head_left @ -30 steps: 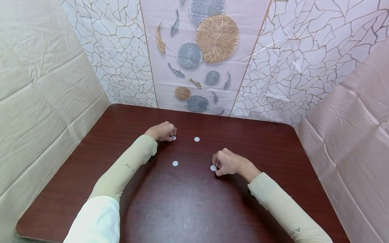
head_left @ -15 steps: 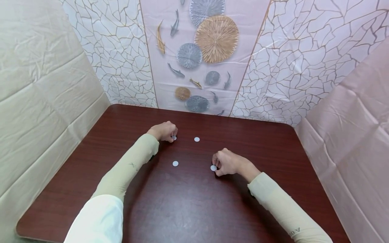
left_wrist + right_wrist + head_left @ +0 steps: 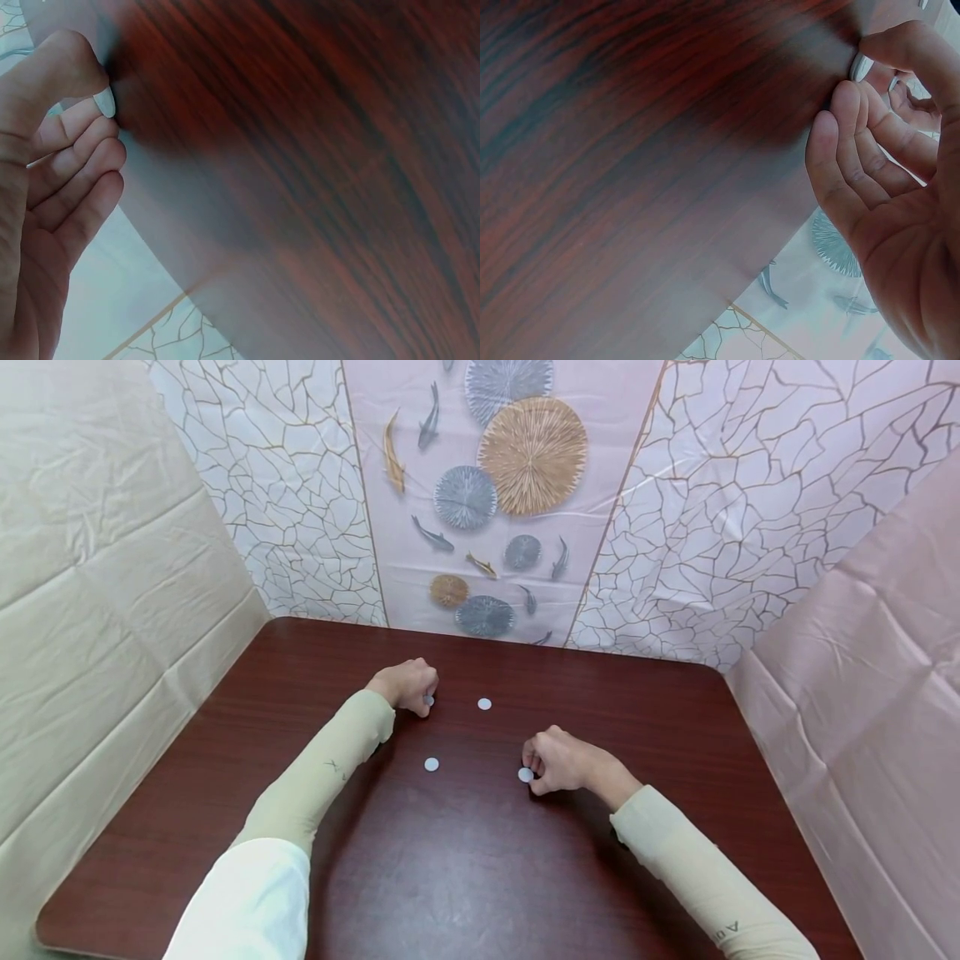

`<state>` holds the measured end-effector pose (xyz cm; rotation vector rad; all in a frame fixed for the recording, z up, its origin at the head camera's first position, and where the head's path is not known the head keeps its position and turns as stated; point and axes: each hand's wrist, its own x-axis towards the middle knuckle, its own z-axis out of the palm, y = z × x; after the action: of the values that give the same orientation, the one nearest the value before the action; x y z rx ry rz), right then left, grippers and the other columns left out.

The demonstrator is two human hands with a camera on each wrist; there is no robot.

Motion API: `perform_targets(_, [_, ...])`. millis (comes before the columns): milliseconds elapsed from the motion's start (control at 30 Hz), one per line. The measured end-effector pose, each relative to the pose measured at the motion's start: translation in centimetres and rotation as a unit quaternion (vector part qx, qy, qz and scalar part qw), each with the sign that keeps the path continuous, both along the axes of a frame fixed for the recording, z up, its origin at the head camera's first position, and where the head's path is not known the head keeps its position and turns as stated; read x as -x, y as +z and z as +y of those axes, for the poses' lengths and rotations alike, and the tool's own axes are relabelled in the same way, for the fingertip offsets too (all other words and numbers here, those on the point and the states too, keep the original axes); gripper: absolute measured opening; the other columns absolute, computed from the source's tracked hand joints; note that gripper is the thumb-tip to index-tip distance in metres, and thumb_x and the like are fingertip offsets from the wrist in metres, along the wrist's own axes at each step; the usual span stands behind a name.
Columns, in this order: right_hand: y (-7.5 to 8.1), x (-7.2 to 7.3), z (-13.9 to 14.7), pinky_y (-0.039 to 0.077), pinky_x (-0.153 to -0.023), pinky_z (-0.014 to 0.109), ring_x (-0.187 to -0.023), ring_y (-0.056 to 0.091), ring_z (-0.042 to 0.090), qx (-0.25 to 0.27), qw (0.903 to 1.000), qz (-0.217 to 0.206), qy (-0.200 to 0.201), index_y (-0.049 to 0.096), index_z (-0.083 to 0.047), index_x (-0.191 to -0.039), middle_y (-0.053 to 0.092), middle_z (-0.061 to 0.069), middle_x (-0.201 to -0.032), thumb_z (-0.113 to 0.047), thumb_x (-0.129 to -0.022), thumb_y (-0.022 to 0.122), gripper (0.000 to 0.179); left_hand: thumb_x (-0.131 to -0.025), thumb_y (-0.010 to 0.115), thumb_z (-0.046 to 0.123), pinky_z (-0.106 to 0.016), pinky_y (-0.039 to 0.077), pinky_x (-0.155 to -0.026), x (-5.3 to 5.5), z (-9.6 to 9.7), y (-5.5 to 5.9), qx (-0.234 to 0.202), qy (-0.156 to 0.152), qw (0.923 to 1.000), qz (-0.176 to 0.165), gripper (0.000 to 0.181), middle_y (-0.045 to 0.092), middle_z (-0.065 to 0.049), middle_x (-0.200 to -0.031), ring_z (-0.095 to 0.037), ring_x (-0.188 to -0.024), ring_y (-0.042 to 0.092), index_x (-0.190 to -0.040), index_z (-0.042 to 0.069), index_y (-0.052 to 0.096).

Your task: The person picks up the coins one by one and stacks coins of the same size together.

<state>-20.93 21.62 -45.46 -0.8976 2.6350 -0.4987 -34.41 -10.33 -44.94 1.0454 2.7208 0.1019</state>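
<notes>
Towards the back of the table, my left hand (image 3: 408, 685) pinches a small white disc (image 3: 429, 700). The left wrist view shows that disc (image 3: 105, 102) tilted between thumb and fingertips, close to the tabletop. My right hand (image 3: 564, 762), nearer and to the right, holds another white disc (image 3: 526, 775) between thumb and fingers, low at the table. Seen from the right wrist, this disc (image 3: 859, 67) lies at the thumb tip and is partly hidden by the fingers. Two more discs lie flat and untouched: a back disc (image 3: 484, 703) and a front disc (image 3: 431, 764).
The dark red-brown table (image 3: 465, 877) has rounded corners. Behind it hangs a patterned cloth (image 3: 480, 527) with fish and round shapes. Plain pale cloths stand at the left side (image 3: 112, 593) and the right side (image 3: 862, 693).
My left hand has shifted slightly right, and its fingers have closed around the disc, which shows less now. My right hand and the two loose discs stay where they were.
</notes>
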Motion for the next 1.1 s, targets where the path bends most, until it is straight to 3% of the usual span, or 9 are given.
perform_targets(367, [-0.03,0.07,0.04,0.056,-0.070,0.019,-0.075,0.066,0.002,0.000,1.0000,-0.007,-0.003,0.072,-0.012,-0.088,0.073,-0.004,-0.082,-0.011,-0.075,0.087,0.020,-0.087,0.075,0.019,-0.029,0.050,-0.068,0.42,-0.10,-0.48,0.009,0.001,0.9999,-0.005,0.014,0.066,0.000,-0.077,-0.016,-0.069,0.060,-0.077,0.014,0.067])
perform_targets(1100, [-0.17,0.18,0.17,0.056,-0.070,0.020,-0.075,0.066,0.002,-0.001,1.0000,-0.007,-0.005,0.072,-0.011,-0.089,0.073,-0.004,-0.082,-0.011,-0.075,0.086,0.020,-0.084,0.072,0.022,-0.028,0.043,-0.061,0.60,-0.08,-0.71,0.029,-0.006,0.9995,0.013,0.031,0.055,0.002,-0.061,-0.015,-0.058,0.051,-0.060,0.019,0.053])
